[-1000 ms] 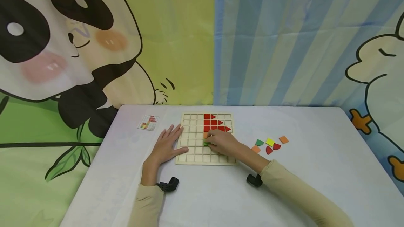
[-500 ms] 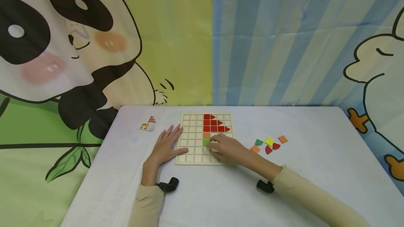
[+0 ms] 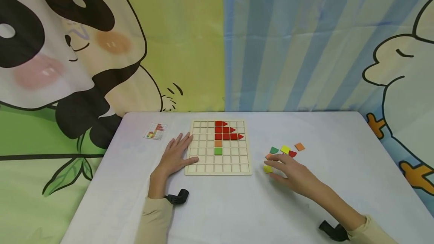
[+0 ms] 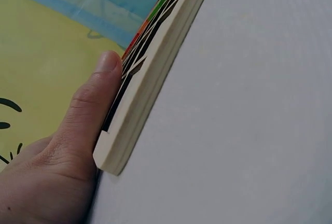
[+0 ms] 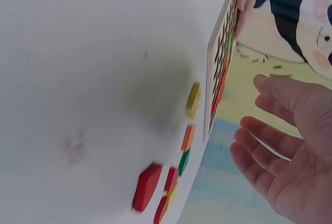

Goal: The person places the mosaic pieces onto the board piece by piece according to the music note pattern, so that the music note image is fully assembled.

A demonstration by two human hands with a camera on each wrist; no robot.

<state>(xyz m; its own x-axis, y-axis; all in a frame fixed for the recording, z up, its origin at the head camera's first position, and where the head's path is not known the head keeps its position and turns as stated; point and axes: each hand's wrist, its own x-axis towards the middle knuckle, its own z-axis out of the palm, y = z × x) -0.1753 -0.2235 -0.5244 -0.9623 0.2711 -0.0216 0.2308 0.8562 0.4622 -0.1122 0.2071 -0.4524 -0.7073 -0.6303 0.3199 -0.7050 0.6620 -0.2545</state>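
Our left sleeve is plain beige cloth, lightly creased toward its end; our right sleeve matches it in colour. We also wear two black devices, a left wrist camera and a right wrist camera, each with a bent, blunt-ended housing.

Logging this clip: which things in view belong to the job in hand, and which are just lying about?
Part of the job:
gridded board, left hand on its edge
coloured pieces set in it
loose pieces near the right hand
patterned card, probably a guide

Not part of it:
panda backdrop
black wrist devices, worn rather than lying about
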